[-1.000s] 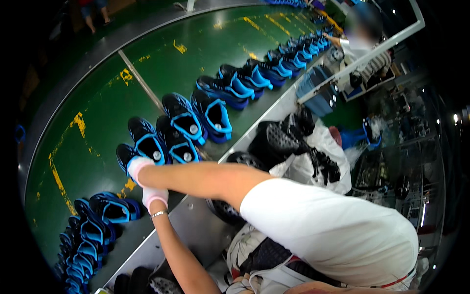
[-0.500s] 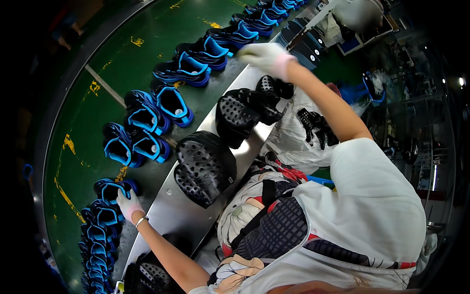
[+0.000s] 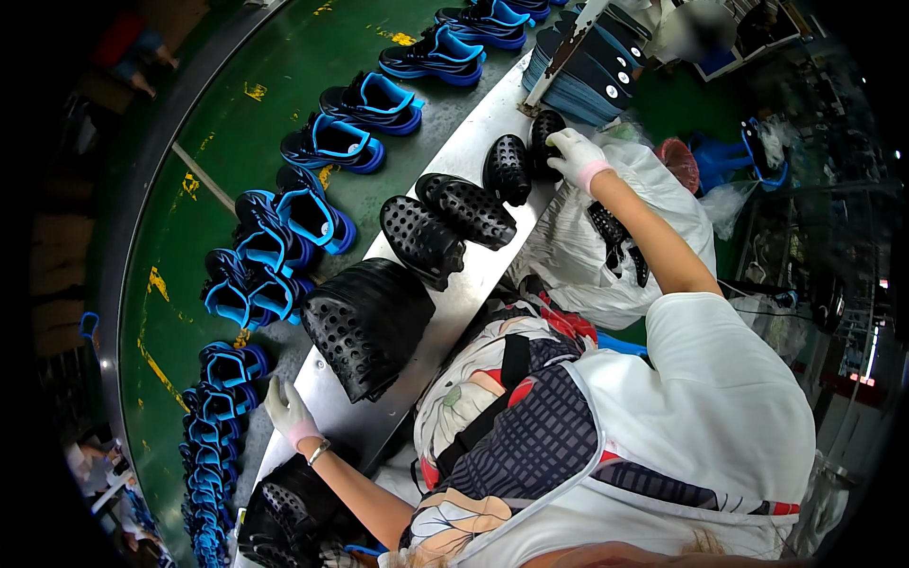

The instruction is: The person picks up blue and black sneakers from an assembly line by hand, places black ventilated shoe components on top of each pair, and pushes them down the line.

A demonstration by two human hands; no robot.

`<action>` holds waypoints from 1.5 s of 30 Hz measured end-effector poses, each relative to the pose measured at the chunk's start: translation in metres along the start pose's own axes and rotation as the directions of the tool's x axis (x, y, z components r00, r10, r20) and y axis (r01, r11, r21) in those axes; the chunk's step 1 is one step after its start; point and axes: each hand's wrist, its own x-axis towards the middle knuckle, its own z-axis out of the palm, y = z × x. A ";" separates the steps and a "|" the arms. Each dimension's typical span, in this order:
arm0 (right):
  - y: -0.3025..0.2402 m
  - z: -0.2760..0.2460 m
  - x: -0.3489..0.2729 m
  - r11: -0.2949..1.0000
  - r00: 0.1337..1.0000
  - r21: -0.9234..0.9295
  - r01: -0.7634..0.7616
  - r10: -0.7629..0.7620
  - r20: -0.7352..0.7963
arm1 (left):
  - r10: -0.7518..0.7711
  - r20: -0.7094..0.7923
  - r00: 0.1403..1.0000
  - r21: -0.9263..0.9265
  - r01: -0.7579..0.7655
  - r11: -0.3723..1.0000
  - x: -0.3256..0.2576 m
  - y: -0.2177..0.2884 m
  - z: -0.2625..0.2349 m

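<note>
My right hand (image 3: 578, 159), in a white glove with a pink cuff, has its fingers closed on the edge of a black perforated shoe insert (image 3: 543, 144) at the far end of a metal shelf (image 3: 322, 407). Beside it lies another insert (image 3: 507, 168). Nearer are two more, a longer insert (image 3: 466, 210) and a stubby one (image 3: 418, 237), then a nested stack of inserts (image 3: 350, 331). My left hand (image 3: 292, 417), gloved too, hovers over the shelf's left edge with fingers apart and nothing in them. The nearest shoe to it is a black and blue sneaker (image 3: 227, 367).
Rows of black and blue sneakers (image 3: 350, 147) stand on a green conveyor belt (image 3: 218, 114) along the shelf's left. A stack of flat dark insoles (image 3: 582, 71) is at the far end. A white sack (image 3: 568, 256) with black inserts lies right. More inserts (image 3: 284, 506) sit near my left forearm.
My right hand has come down from over the belt side to the far insert. My left hand has left the sneaker and moved back over the shelf. The sneakers have shifted along the belt.
</note>
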 end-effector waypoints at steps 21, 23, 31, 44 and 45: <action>-0.130 -0.125 0.029 0.936 0.951 0.172 0.307 -0.309 -0.019 | 0.017 -0.180 0.983 -0.301 -0.071 0.951 -0.010 0.071 -0.041; -0.199 -0.137 0.023 0.781 0.801 0.181 0.598 -0.572 -0.177 | -0.067 0.074 0.995 -0.771 0.100 0.629 -0.002 0.129 -0.047; -0.429 -0.086 -0.024 0.123 0.201 0.397 0.909 -0.967 -0.159 | 0.369 0.283 0.885 -0.821 0.423 -0.384 0.000 0.131 -0.049; -0.535 -0.013 0.016 0.592 0.479 0.300 0.748 -0.795 0.373 | 0.018 0.250 0.968 -0.921 0.243 -0.305 0.063 0.045 -0.020; -0.536 -0.009 0.020 0.593 0.496 0.226 0.773 -0.786 0.369 | 0.017 0.266 0.964 -0.925 0.260 -0.278 0.067 0.045 -0.018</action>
